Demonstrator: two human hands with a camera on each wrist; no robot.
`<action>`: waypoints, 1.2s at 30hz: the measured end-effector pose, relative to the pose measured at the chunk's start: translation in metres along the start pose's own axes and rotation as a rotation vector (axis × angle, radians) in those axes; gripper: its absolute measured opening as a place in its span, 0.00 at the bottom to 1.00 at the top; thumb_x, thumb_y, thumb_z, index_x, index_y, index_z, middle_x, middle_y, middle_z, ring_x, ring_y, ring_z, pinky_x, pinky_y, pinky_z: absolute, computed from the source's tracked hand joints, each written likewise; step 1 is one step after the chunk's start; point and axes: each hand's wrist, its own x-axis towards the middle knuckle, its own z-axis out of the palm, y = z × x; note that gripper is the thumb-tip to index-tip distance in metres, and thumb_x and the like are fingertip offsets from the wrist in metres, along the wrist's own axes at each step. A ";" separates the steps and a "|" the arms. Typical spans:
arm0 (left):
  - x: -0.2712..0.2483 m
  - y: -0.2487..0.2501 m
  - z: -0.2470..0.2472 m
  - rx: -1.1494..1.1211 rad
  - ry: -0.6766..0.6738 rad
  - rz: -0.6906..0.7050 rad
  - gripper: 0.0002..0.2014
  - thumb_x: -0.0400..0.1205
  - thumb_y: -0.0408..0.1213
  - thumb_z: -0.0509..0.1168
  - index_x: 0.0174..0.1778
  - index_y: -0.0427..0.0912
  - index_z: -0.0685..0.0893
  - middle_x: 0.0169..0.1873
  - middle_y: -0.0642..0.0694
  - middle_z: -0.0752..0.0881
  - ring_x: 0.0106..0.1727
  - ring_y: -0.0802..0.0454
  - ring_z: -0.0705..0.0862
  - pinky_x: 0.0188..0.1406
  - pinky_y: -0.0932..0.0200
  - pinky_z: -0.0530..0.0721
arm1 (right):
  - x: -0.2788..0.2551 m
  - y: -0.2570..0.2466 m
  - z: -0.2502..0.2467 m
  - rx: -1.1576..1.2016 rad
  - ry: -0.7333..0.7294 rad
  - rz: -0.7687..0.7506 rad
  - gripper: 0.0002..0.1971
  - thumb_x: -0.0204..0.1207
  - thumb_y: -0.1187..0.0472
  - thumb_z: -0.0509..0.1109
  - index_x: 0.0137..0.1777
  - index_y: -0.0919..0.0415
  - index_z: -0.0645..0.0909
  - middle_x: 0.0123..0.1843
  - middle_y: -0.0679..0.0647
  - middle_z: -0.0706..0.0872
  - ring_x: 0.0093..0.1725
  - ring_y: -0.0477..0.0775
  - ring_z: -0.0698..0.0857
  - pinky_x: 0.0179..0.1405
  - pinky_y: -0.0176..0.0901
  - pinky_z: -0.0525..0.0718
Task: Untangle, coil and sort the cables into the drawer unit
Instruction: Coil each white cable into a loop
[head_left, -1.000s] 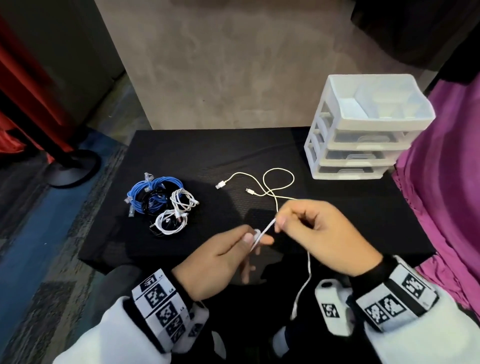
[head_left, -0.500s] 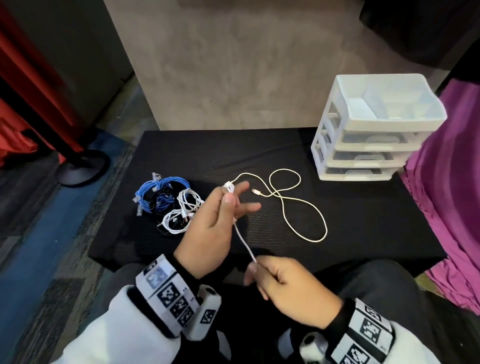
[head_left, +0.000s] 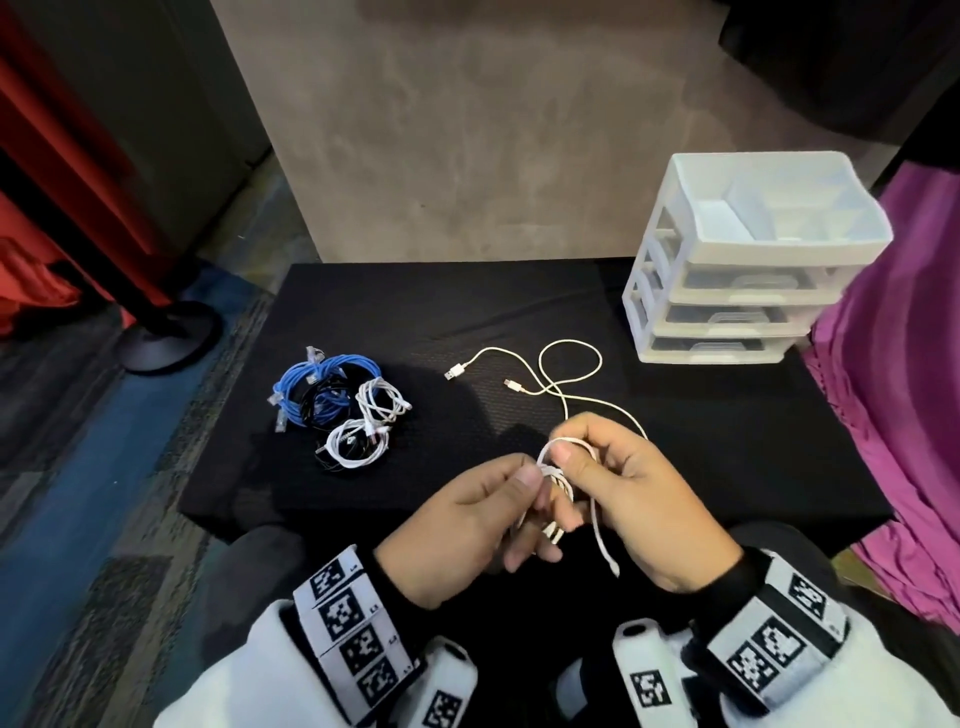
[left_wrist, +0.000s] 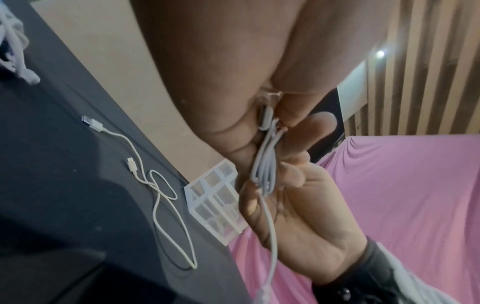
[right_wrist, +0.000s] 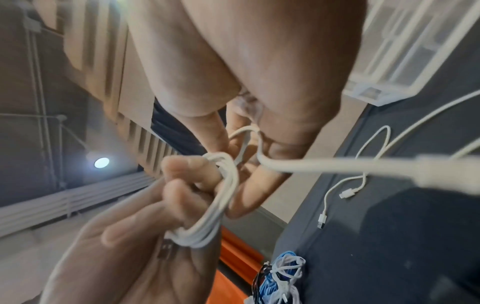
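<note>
Head view: a thin white cable (head_left: 558, 475) sits in small loops between both hands, above the near edge of the black table (head_left: 467, 312). The left hand (head_left: 467, 525) wraps its fingers through the loops and pinches them with the thumb. The right hand (head_left: 639, 499) pinches the cable's loose end, which hangs down under it. Another white cable (head_left: 550, 384) lies flat just past the hands. The white drawer unit (head_left: 737, 270) stands far off to the right. The black-and-white square codes on the wrist bands cannot be read.
</note>
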 end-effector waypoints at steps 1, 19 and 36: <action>0.001 -0.005 -0.002 0.005 0.036 0.014 0.15 0.90 0.41 0.53 0.44 0.36 0.77 0.41 0.45 0.88 0.29 0.48 0.76 0.45 0.58 0.85 | 0.000 0.002 0.002 0.036 0.033 0.010 0.09 0.89 0.62 0.67 0.50 0.69 0.81 0.34 0.66 0.84 0.31 0.56 0.83 0.35 0.47 0.84; 0.008 -0.015 -0.007 0.034 0.415 -0.017 0.15 0.92 0.40 0.55 0.43 0.35 0.76 0.35 0.49 0.80 0.27 0.55 0.79 0.43 0.40 0.92 | 0.008 0.024 -0.013 -0.377 0.338 -0.074 0.09 0.84 0.64 0.75 0.49 0.50 0.94 0.41 0.54 0.92 0.43 0.56 0.90 0.56 0.54 0.89; 0.027 -0.042 -0.015 0.676 0.467 0.312 0.10 0.90 0.41 0.60 0.49 0.46 0.86 0.41 0.52 0.83 0.46 0.50 0.84 0.49 0.54 0.82 | 0.000 0.011 0.012 0.530 0.013 0.223 0.15 0.80 0.67 0.75 0.65 0.61 0.82 0.41 0.55 0.81 0.41 0.50 0.80 0.50 0.48 0.82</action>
